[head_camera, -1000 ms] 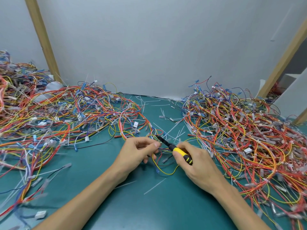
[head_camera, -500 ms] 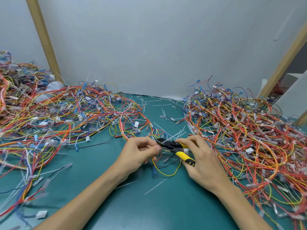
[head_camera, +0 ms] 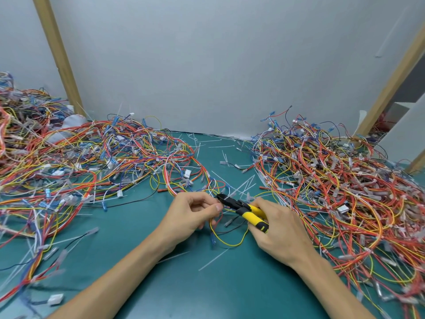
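two bare hands (head_camera: pixel 193 217), bare forearms (head_camera: pixel 128 270)

the cutters (head_camera: pixel 243 209) have bright yellow handles with black end caps and a black head, and the small wire bundle (head_camera: pixel 230 244) is a yellow loop plus red and black strands, with a blue terminal (head_camera: pixel 213 238). the left wire heap (head_camera: pixel 92 162) and the right wire heap (head_camera: pixel 333 192) are both mostly red, orange and yellow, with bits of blue, white and black and loads of clear greyish sleeves. table mat (head_camera: pixel 161 284) is plain teal, the cable tie offcuts (head_camera: pixel 212 259) are white, wall (head_camera: pixel 218 65) pale grey, posts (head_camera: pixel 57 54) tan wood.
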Demonstrator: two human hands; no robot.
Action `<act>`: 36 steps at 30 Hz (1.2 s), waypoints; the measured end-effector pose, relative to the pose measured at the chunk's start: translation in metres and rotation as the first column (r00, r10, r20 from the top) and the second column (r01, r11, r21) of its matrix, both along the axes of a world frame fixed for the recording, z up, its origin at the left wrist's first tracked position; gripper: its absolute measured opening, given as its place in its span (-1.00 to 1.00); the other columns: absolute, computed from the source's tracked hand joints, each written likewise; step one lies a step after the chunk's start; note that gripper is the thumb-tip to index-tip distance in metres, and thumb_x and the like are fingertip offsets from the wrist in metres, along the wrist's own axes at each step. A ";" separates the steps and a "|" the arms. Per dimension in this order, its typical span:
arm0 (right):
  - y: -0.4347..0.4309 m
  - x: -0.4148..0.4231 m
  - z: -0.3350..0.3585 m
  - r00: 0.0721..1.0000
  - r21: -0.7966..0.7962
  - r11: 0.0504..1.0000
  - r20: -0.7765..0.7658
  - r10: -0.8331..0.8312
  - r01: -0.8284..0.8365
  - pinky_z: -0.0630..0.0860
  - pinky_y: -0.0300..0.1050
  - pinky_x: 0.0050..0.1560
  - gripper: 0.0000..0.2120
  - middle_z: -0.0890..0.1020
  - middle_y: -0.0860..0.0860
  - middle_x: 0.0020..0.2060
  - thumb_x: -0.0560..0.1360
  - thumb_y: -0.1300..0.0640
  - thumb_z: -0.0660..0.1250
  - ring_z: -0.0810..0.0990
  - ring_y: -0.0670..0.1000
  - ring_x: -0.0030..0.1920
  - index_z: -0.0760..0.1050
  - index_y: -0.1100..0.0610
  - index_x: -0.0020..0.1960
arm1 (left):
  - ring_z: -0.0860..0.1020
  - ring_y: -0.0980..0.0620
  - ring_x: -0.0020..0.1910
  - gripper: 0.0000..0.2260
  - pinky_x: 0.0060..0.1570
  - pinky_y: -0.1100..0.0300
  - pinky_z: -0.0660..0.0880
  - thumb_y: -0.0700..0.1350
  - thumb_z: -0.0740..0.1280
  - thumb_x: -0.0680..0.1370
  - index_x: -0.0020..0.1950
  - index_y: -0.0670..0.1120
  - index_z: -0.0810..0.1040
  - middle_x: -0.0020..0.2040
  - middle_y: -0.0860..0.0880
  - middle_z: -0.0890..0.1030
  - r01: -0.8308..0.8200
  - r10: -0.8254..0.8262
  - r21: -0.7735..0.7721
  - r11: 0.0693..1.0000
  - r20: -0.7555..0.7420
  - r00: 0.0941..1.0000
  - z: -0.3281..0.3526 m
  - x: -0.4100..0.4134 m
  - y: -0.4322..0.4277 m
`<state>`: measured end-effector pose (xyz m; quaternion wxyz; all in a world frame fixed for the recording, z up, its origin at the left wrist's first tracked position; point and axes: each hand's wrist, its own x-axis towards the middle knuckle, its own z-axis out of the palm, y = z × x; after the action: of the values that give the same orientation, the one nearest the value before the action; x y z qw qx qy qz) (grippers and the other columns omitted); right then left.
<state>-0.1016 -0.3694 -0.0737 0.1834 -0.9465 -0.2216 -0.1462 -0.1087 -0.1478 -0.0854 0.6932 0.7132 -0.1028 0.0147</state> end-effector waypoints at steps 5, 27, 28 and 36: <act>0.001 -0.001 0.003 0.999 -0.034 0.999 -0.034 -0.018 0.017 0.33 -0.06 -0.36 -0.84 0.45 -0.07 -0.40 0.41 0.01 0.32 0.37 -0.05 -0.35 0.34 -0.02 -0.19 | 0.49 0.00 -0.41 -0.87 -0.49 0.29 0.35 -0.21 0.43 0.51 -0.24 -0.16 0.63 -0.39 -0.07 0.60 0.000 0.000 0.000 1.000 0.001 1.000 0.000 0.000 0.000; 0.001 0.001 -0.001 0.999 0.053 0.998 -0.031 -0.014 0.015 0.46 -0.10 -0.25 -0.78 0.51 -0.16 -0.18 0.36 -0.03 0.27 0.47 -0.13 -0.19 0.43 -0.11 0.01 | 0.57 0.06 -0.40 -0.86 -0.48 0.30 0.40 -0.19 0.41 0.53 -0.20 -0.22 0.64 -0.33 -0.08 0.64 0.014 -0.015 -0.037 0.999 -0.033 0.999 0.002 0.001 0.003; 0.000 0.001 0.000 1.000 0.055 0.998 -0.020 -0.012 0.013 0.45 -0.14 -0.23 -0.76 0.50 -0.17 -0.15 0.36 -0.03 0.27 0.47 -0.15 -0.15 0.42 -0.12 0.03 | 0.58 0.06 -0.40 -0.87 -0.48 0.31 0.40 -0.19 0.40 0.53 -0.19 -0.21 0.65 -0.33 -0.07 0.64 -0.001 -0.001 -0.046 0.999 -0.044 0.999 0.002 0.001 0.003; -0.001 0.001 0.002 1.000 0.054 0.999 0.007 -0.002 0.001 0.48 -0.09 -0.17 -0.70 0.51 -0.17 -0.12 0.33 0.02 0.29 0.49 -0.07 -0.12 0.44 -0.10 0.06 | 0.57 0.08 -0.42 -0.90 -0.48 0.31 0.39 -0.22 0.40 0.53 -0.17 -0.22 0.65 -0.34 -0.06 0.64 -0.013 0.010 -0.051 0.999 -0.060 0.998 0.003 0.001 0.002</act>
<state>-0.1001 -0.3703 -0.0713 0.2078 -0.9409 -0.2176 -0.1557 -0.1077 -0.1456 -0.0824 0.7139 0.6959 -0.0774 0.0001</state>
